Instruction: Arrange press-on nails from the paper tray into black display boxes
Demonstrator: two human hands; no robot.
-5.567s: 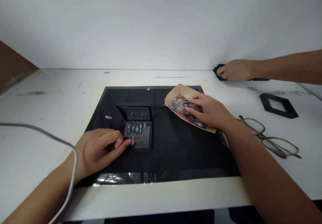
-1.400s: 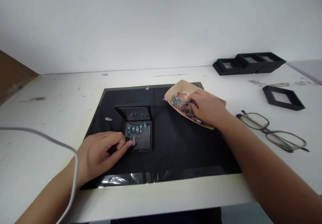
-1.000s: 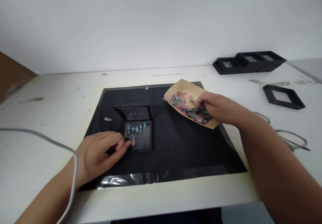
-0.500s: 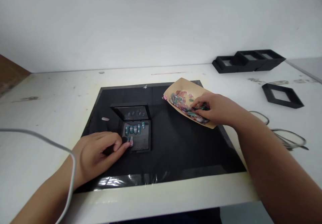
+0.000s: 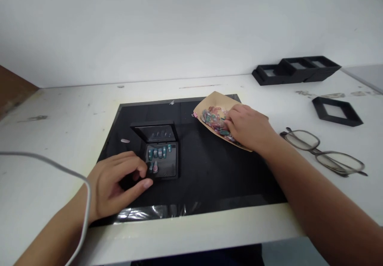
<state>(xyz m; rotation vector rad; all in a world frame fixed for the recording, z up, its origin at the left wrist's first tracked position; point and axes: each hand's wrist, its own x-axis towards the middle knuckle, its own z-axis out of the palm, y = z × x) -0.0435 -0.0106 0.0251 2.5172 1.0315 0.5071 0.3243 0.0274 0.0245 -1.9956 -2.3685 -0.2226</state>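
An opened black case (image 5: 176,160) with a mirrored lid (image 5: 154,132) stands on the black mat (image 5: 206,182). Inside it lie several teal press-on nails (image 5: 160,152) in an upper row; below them are a teal one and a pinkish-white nail (image 5: 155,167). My left hand (image 5: 119,182) rests at the case's left edge, thumb apart from the curled fingers, holding nothing visible. My right hand (image 5: 247,126) reaches into a tan paper tray (image 5: 216,97) heaped with loose press-on nails (image 5: 212,118). Its fingertips are buried among them and mostly hidden.
One pale nail (image 5: 125,140) lies on the mat left of the case. Glasses (image 5: 317,151) and a black frame (image 5: 337,111) lie to the right, with joined black boxes (image 5: 296,70) by the wall. A grey cable (image 5: 56,165) crosses above my left forearm.
My left thumb has come off the pinkish-white nail and drawn back slightly. My right hand has moved a little left within the tray, uncovering the glasses beside my forearm.
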